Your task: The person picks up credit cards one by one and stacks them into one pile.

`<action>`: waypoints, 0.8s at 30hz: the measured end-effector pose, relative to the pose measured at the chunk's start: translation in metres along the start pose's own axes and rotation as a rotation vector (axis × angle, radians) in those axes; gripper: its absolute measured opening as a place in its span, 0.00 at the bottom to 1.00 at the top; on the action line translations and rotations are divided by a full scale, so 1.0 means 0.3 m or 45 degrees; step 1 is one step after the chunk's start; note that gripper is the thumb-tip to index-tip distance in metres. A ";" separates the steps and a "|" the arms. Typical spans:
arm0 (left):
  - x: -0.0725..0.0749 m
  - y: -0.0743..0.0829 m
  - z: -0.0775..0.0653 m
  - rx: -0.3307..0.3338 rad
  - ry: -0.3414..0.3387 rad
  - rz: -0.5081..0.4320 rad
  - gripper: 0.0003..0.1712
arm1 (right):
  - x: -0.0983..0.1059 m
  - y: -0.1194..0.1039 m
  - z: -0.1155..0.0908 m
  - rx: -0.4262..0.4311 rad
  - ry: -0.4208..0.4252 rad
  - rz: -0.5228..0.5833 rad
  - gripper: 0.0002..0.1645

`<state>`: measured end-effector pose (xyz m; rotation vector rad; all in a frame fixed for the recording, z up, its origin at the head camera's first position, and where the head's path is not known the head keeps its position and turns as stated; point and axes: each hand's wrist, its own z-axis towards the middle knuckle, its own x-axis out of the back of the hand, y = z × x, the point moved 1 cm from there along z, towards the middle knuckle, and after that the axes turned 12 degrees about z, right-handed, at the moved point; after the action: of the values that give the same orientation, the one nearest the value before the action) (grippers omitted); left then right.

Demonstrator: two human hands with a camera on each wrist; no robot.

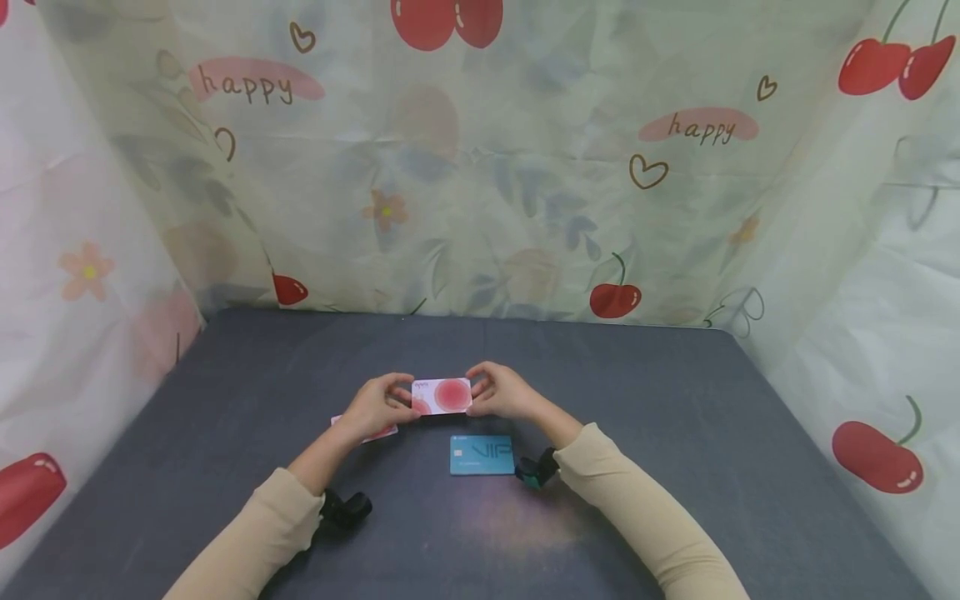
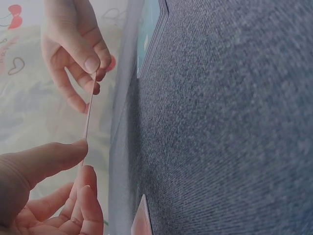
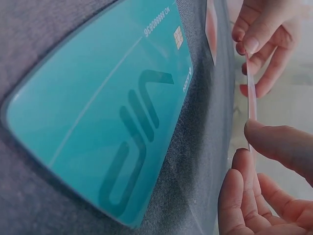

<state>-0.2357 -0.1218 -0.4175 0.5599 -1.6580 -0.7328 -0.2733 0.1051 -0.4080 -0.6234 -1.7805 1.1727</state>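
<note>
Both hands hold one pink-and-white card (image 1: 442, 396) up above the table, its printed face with a red circle towards the head camera. My left hand (image 1: 377, 407) pinches its left end between thumb and fingers. At the opposite end, the right hand (image 1: 504, 392) pinches it the same way. From the side the card shows as a thin edge (image 2: 90, 115) in the left wrist view. Below the right hand lies a stack of blue VIP cards (image 1: 482, 456), whose layered edge shows in the left wrist view. Another pink card (image 1: 381, 434) lies partly hidden under my left wrist.
The dark grey table (image 1: 645, 400) spreads out on all sides of the hands. A white cloth (image 1: 480, 208) printed with cherries, hearts and flowers hangs behind it and along both sides. Black wrist cameras (image 1: 347, 508) sit below each wrist.
</note>
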 end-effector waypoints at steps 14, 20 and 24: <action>-0.013 0.017 -0.014 -0.084 -0.019 -0.055 0.33 | 0.019 0.011 -0.037 0.040 -0.029 0.035 0.32; -0.021 0.021 -0.020 -0.092 -0.027 -0.055 0.33 | 0.024 0.017 -0.045 0.031 -0.022 0.035 0.32; -0.026 0.024 -0.019 -0.124 -0.019 -0.052 0.32 | 0.029 0.024 -0.050 0.029 -0.022 0.035 0.32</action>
<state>-0.2283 -0.1122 -0.4169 0.5217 -1.6195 -0.8445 -0.2648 0.1217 -0.4086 -0.6276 -1.7753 1.2186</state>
